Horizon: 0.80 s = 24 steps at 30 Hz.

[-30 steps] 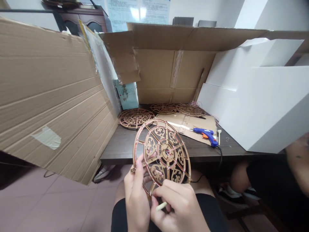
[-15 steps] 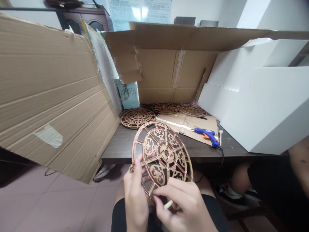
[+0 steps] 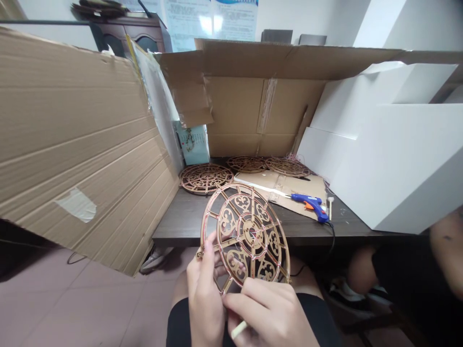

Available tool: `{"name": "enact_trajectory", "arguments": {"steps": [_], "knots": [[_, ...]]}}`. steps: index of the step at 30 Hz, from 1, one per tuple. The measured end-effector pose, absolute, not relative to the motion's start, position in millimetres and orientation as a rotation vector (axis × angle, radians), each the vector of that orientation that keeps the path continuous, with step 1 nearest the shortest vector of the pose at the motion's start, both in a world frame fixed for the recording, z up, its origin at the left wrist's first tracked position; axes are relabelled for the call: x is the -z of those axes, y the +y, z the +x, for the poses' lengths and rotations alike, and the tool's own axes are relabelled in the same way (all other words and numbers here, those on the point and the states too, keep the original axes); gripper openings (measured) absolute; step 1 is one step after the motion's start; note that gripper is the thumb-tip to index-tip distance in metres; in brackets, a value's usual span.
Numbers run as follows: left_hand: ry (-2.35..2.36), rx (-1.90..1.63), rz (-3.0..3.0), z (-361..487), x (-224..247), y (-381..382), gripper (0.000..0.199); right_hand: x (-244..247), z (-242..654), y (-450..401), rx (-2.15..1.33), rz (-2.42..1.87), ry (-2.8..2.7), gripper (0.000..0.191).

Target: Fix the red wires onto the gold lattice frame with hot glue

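A round openwork wooden panel (image 3: 248, 226) with scrollwork, spokes and thin red-and-white wire along its rings is tilted up above my lap. My left hand (image 3: 204, 296) grips its lower left rim, thumb in front and fingers behind. At the bottom edge, my right hand (image 3: 273, 308) has its thumb and forefinger pinched together; whatever is between the tips is too small to make out. A pale short stick (image 3: 239, 329) pokes out from under the curled fingers of that same hand, its other end hidden.
Similar round panels (image 3: 207, 177) lie on the dark table (image 3: 188, 212). A blue glue gun (image 3: 311, 202) rests on a cardboard sheet (image 3: 292, 185), beside a small mallet (image 3: 330, 206). Cardboard walls (image 3: 231, 103) and white boards (image 3: 405, 154) surround the table. Another person's leg (image 3: 361, 270) is at right.
My right hand has slid slightly left and down along the panel's bottom edge, and the pale stick with it. The panel sits slightly further right in view; my left hand keeps its grip.
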State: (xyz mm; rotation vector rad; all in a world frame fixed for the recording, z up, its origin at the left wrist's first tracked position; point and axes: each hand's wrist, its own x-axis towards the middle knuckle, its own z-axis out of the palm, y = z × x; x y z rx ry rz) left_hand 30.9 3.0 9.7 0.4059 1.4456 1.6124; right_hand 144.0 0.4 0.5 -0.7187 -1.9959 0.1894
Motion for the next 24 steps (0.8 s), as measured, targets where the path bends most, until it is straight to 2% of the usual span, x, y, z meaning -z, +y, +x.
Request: {"name": "enact_trajectory", "arguments": {"steps": [12,19,24], "knots": [[1.478,-1.615,0.369,34,1,0,0.068,-3,150,-5,-0.033,-0.689,-2.2,0.04],[1.438,-1.61,0.279,29,1,2,0.075,-5,149,-2,0.061,-0.651,-2.295,0.035],[1.477,-1.626,0.251,29,5,2,0.068,2,147,3,0.008,-0.649,-2.269,0.028]]}}
